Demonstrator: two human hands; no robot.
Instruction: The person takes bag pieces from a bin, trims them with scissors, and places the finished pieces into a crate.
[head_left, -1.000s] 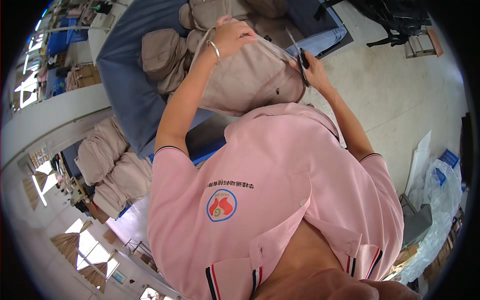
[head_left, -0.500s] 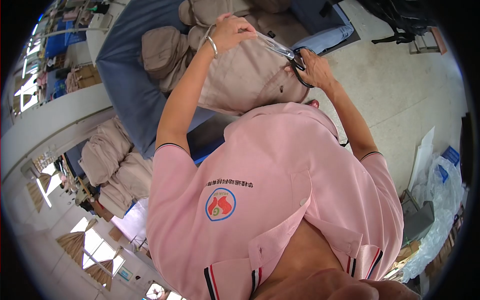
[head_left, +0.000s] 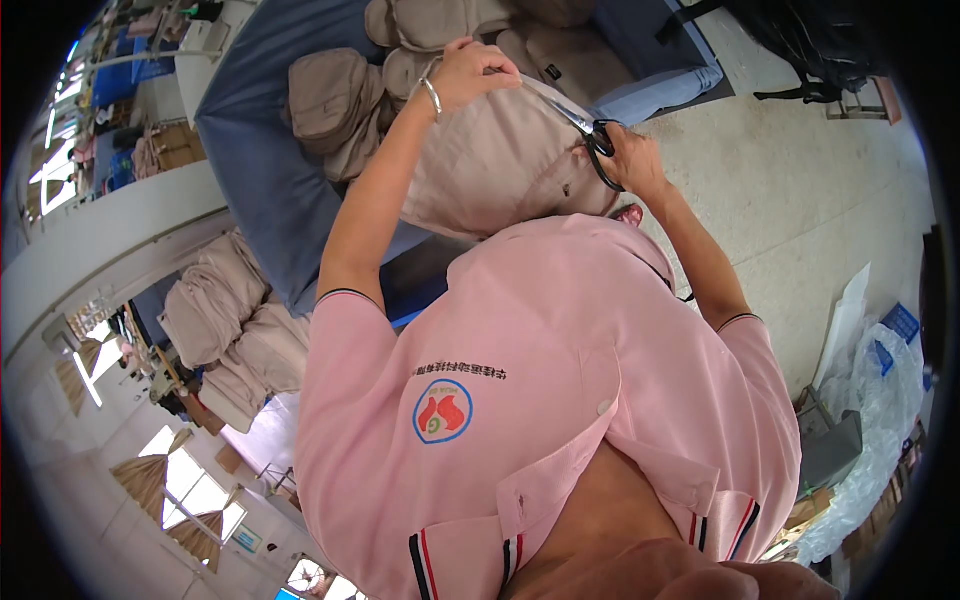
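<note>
**Scissors Poised Over a Beige Bag Beside the Blue Bin**

Well to the left of the blue bin [head_left: 255, 150], gathered curtains [head_left: 145, 475] hung at bright windows. Closer to the bin, also on its left, a heap of beige bags [head_left: 215, 300] lay one against another. Inside the bin, near its left wall, a beige backpack [head_left: 330, 95] rested among other bags of the same colour.

The left hand [head_left: 478, 75], with a silvery bangle [head_left: 431, 98] at its wrist, was over the near part of the bin, its fingers closed in a pinch at the upper edge of the held bag [head_left: 500, 155]. That bag was on the bin's near side, between it and the person's pink shirt [head_left: 530, 300], its fabric bulging and lightly creased.

Toward the bin's right end, the scissors [head_left: 580, 122] slanted over the held bag, blades pointing at the left hand's fingertips; whether their tips touched fabric was too small to tell. The right hand [head_left: 632, 160], just beside the bin's right end, gripped the black handles.

Pale floor [head_left: 780, 180] spread to the bin's right. A black strapped item [head_left: 800, 45] sat beyond the bin's right end, and crumpled clear plastic [head_left: 870, 450] stood well apart from it.
</note>
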